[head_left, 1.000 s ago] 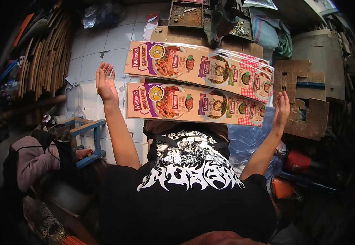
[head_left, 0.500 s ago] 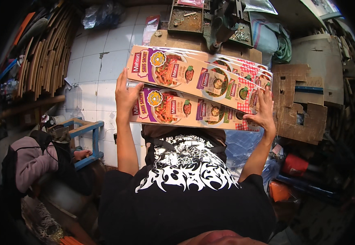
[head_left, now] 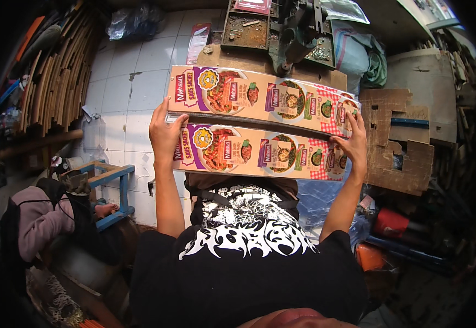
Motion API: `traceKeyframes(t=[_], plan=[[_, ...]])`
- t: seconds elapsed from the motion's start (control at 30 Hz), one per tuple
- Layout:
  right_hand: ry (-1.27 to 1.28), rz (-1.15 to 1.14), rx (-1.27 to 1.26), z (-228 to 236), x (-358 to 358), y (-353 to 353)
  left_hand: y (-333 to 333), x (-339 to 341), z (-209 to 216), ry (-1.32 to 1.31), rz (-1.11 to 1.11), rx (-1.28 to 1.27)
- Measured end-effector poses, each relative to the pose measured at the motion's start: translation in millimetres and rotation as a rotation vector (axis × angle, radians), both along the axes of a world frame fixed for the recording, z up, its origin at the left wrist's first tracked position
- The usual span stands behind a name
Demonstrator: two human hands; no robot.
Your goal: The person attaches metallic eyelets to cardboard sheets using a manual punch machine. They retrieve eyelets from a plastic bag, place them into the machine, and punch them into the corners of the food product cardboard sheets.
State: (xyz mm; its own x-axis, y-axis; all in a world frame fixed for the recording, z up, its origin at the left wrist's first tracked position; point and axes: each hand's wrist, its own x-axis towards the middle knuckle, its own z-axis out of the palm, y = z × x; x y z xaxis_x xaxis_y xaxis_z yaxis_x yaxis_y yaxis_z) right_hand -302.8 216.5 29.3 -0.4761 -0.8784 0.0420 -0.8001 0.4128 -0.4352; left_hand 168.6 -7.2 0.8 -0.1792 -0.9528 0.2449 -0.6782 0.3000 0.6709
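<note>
Two long printed cardboard strips with food pictures lie one beyond the other in front of my body. The far strip (head_left: 260, 97) tops a stack whose edges show at the right end. My left hand (head_left: 165, 131) grips its left end, fingers along the outer edge and thumb at the near corner. At its right end, my right hand (head_left: 352, 143) holds it the same way, thumb toward the near side. The near strip (head_left: 254, 150) sits closer to my waist, a narrow dark gap apart from the far one; its underside is hidden.
Beyond the strips stands a dark metal machine (head_left: 295, 41) with a parts tray (head_left: 247, 30) on a wooden board. Cut brown cardboard (head_left: 407, 169) lies at the right. At left are a blue-framed stool (head_left: 126, 191), a seated person (head_left: 49, 216) and stacked boards (head_left: 57, 76).
The far stack, fanned and slanting down to the right before, is now more even and nearly parallel to the near strip. Both hands have shifted slightly left with it.
</note>
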Motion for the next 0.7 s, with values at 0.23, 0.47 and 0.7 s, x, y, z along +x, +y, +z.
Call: traceKeyframes(t=[0.23,0.47,0.7], plan=[[-0.016,0.093,-0.178,39.6,11.1,-80.6,13.0,-34.4,22.7,0.031,-0.106,-0.193],[0.103,0.08,-0.218,5.1,-13.4,-218.1,20.9,-96.2,20.5,-0.136,-0.318,-0.112],[0.405,0.301,0.025,-6.3,-27.4,-263.3,17.7,-91.5,15.9,-0.135,-0.312,-0.095]])
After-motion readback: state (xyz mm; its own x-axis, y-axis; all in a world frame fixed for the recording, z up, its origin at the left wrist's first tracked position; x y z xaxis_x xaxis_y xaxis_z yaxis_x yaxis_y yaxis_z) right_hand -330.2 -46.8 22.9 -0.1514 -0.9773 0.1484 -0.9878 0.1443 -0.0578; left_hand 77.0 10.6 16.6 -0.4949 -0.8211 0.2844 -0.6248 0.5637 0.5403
